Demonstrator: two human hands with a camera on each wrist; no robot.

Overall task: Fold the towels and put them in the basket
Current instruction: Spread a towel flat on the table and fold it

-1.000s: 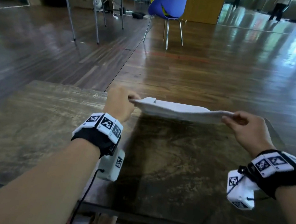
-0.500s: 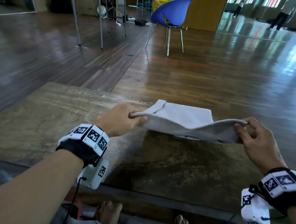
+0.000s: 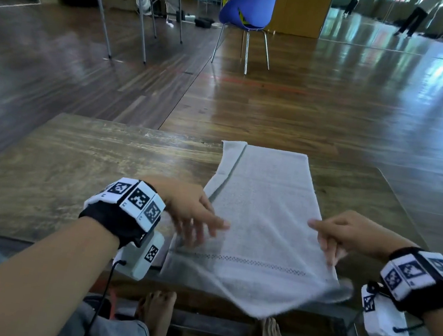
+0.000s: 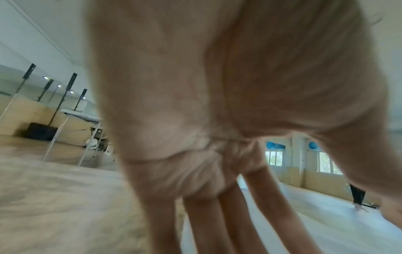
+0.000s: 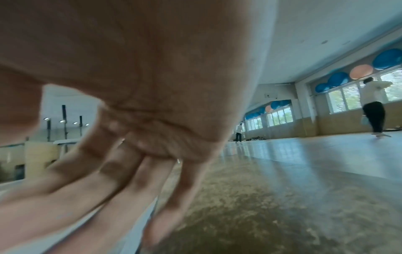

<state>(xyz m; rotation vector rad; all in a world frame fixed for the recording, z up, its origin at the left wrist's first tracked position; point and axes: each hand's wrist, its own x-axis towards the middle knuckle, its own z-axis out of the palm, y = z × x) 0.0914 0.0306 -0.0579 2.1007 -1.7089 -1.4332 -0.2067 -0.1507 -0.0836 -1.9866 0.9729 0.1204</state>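
Head view: a white towel (image 3: 259, 216) lies lengthwise on the wooden table (image 3: 71, 162), its near end sagging over the table's near edge. The left hand (image 3: 193, 215) rests on the towel's left side with fingers straight and spread, gripping nothing. The right hand (image 3: 347, 238) is at the towel's right edge, its fingers pointing down onto the cloth; whether they pinch it I cannot tell. A blue chair (image 3: 250, 8) stands well beyond both hands.

Left wrist view: blurred straight fingers (image 4: 208, 223) reach down, with pale towel surface at their right.

Right wrist view: the fingers (image 5: 121, 180) extend down beside pale cloth, table surface to their right.
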